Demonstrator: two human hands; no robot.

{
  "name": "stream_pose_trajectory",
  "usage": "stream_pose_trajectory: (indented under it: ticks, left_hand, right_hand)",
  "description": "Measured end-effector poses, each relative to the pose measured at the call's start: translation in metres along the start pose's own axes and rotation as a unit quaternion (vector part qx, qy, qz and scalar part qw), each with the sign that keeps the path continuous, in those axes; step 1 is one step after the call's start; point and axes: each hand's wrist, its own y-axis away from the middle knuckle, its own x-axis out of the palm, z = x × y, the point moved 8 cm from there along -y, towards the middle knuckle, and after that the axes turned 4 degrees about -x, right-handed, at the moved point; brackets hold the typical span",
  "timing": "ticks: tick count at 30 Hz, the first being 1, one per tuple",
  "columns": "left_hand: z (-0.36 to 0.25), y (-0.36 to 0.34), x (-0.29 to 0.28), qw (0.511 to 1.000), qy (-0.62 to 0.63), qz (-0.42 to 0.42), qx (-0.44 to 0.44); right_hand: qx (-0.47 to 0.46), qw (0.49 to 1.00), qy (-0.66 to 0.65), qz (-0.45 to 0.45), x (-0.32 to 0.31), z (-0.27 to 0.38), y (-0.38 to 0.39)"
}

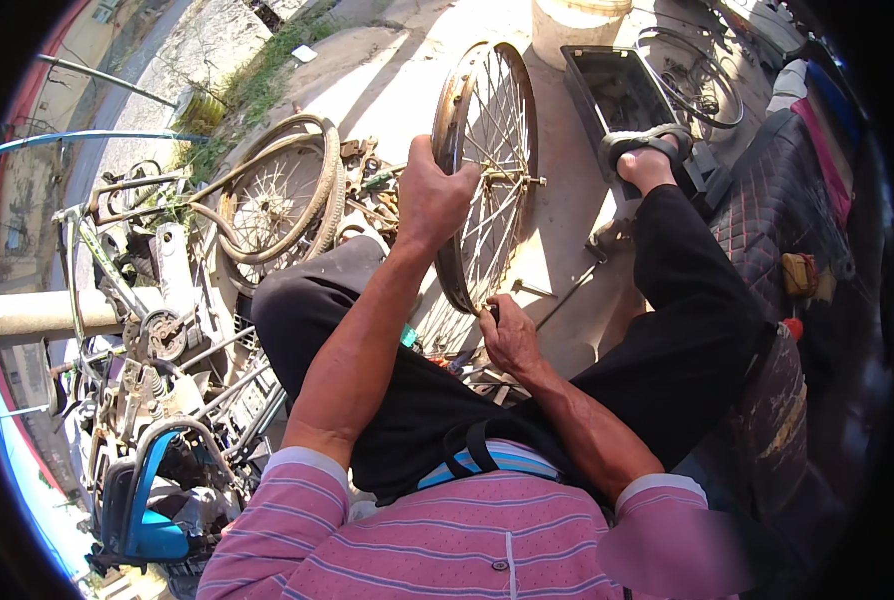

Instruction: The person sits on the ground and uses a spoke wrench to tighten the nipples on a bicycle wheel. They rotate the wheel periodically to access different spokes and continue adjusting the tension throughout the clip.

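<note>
A spoked wheel [508,178] stands upright on edge, in front of the person and between the bent legs, above the ground. The left hand [435,195] is wrapped around the near-left part of its rim, fingers curled behind it and thumb toward the spokes. The right hand [512,338] is at the bottom of the rim, thumb and forefinger pinching its edge, the other fingers bent; whether they also hold something small, I cannot tell.

Left of the wheel, a second wheel [275,195] leans with a loose tire [229,240] looped over it, metal parts [372,200] just beside. Further left lies a heap of bike parts [162,335], with a blue seat [155,535] near its lower end.

Beyond the wheel stands a pale bucket [575,30]. To its right is a black crate [585,110], the right foot's sandal [615,150] at its near end. A quilted cover [767,185] hangs at the far right.
</note>
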Motion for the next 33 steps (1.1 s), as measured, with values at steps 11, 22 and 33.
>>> stream_pose_trajectory:
  ticks: [11,22,33]
  left_hand:
    - [-0.018,0.014,0.004,1.0,0.0,0.021,0.015]
    - [-0.009,0.005,0.0,1.0,-0.004,0.014,0.006]
    - [0.004,-0.005,-0.002,1.0,0.007,0.004,0.002]
  right_hand:
    - [0.029,0.996,-0.077,-0.016,-0.004,-0.024,-0.006]
    - [0.261,0.925,-0.248,-0.122,-0.018,-0.103,-0.019]
    - [0.308,0.898,-0.296,-0.105,0.0,-0.135,-0.018]
